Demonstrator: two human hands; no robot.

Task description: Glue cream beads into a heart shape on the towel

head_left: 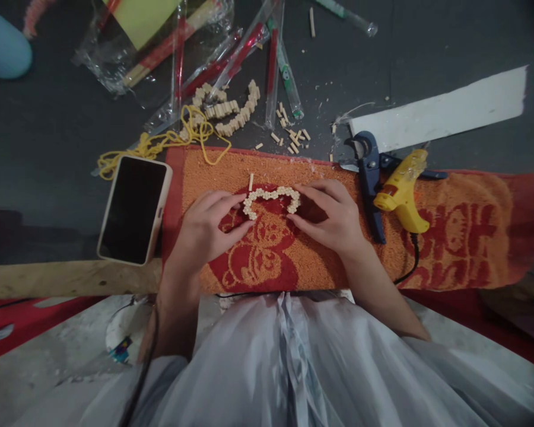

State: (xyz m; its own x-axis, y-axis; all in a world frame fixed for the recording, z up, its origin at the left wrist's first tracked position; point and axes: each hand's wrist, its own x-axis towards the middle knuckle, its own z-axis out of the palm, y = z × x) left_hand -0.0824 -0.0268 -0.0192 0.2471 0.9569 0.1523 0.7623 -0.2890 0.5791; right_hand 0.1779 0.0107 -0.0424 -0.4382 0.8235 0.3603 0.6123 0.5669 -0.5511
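A curved, bumpy chain of short pale wooden stick pieces point(271, 194) lies over the orange towel point(329, 261), its two ends bent toward me. My left hand point(207, 228) has thumb and fingertips closed around its left end. At the right end, my right hand point(331, 213) pinches it between thumb and fingers. One loose stick piece point(251, 182) sits just beyond the chain's left side. To the right of my right hand lie a blue-handled cutter point(370, 178) and a yellow glue gun point(403, 193) on the towel.
A phone point(136, 210) lies left of the towel beside tangled yellow cord point(149, 145). Beyond the towel are more joined stick pieces point(240, 115), scattered loose bits point(296, 139), plastic-wrapped red sticks point(231, 59) and a white strip point(445, 110). The glue gun's black cable point(412, 267) runs toward me.
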